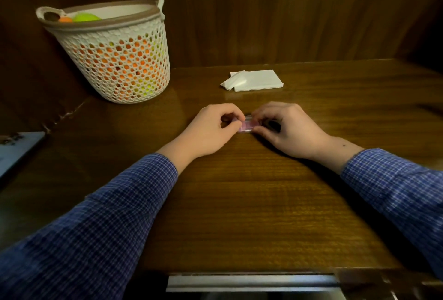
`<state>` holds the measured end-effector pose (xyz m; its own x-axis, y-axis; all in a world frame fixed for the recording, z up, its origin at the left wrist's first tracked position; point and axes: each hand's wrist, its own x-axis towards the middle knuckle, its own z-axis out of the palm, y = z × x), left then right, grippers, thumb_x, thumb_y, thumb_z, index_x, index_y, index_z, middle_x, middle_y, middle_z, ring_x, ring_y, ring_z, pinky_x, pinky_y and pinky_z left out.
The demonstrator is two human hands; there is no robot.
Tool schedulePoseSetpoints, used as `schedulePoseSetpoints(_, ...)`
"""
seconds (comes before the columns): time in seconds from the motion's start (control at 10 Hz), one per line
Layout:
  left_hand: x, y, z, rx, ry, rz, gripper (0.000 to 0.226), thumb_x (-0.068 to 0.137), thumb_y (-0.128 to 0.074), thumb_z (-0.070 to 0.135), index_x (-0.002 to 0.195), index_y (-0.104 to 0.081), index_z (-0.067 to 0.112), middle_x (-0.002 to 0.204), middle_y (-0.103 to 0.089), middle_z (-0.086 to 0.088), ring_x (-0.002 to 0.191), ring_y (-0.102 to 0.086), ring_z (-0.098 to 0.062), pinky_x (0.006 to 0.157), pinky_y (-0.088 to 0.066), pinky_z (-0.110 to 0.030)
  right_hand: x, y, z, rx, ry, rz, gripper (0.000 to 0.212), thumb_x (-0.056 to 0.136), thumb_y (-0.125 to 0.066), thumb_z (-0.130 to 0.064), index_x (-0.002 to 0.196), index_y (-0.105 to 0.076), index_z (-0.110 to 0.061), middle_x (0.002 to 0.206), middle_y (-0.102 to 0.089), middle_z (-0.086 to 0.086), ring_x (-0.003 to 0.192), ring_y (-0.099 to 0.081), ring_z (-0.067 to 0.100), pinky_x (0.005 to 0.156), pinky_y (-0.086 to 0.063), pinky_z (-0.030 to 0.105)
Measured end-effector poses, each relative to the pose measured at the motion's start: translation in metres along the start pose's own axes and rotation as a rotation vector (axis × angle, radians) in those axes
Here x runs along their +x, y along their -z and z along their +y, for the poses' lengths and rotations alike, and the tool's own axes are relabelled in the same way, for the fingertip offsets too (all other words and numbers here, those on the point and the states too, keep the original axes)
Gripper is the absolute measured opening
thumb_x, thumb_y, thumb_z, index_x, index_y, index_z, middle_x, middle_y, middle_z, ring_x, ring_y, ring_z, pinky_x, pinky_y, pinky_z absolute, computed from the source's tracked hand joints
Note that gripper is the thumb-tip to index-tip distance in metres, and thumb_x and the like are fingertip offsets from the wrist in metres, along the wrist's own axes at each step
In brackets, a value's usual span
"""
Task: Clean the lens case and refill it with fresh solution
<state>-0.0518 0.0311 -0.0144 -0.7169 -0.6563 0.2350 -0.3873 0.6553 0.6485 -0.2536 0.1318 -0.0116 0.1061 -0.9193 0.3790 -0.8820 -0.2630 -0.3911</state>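
A small pink, clear-edged lens case (247, 125) lies on the brown wooden table (251, 204), in the middle. My left hand (211, 129) pinches its left end with thumb and fingers. My right hand (287, 127) grips its right end in the same way. Both hands rest on the table, and my fingers hide most of the case. No solution bottle is in view.
Folded white tissues (254, 80) lie behind the hands. A white mesh basket (115, 55) with orange and green balls stands at the back left. A grey flat object (16, 151) sits at the left edge. A metal rail (251, 281) runs under the table's front edge.
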Motion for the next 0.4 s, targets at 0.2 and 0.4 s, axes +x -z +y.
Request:
schedulePoseSetpoints(0.2, -0.005, 0.001, 0.011, 0.014, 0.047, 0.046, 0.021, 0.102, -0.057, 0.025, 0.117, -0.072, 0.029, 0.118, -0.064, 0.013, 0.107, -0.059, -0.003, 0.099, -0.051, -0.033, -0.001, 0.006, -0.005, -0.09, -0.032, 0.018, 0.035, 0.091, -0.072, -0.033, 0.125, -0.07, -0.023, 0.129, -0.067, -0.004, 0.104, -0.063, 0.006, 0.095, -0.058, 0.031)
schedulePoseSetpoints(0.4, -0.049, -0.004, 0.053, -0.037, 0.056, 0.375, 0.014, 0.1, -0.06, 0.023, 0.107, -0.066, 0.033, 0.107, -0.062, 0.016, 0.097, -0.061, -0.002, 0.087, -0.056, -0.026, -0.033, 0.044, -0.013, -0.077, -0.094, 0.135, 0.037, 0.093, -0.07, -0.033, 0.128, -0.067, -0.02, 0.117, -0.067, -0.007, 0.1, -0.062, 0.005, 0.093, -0.057, 0.034)
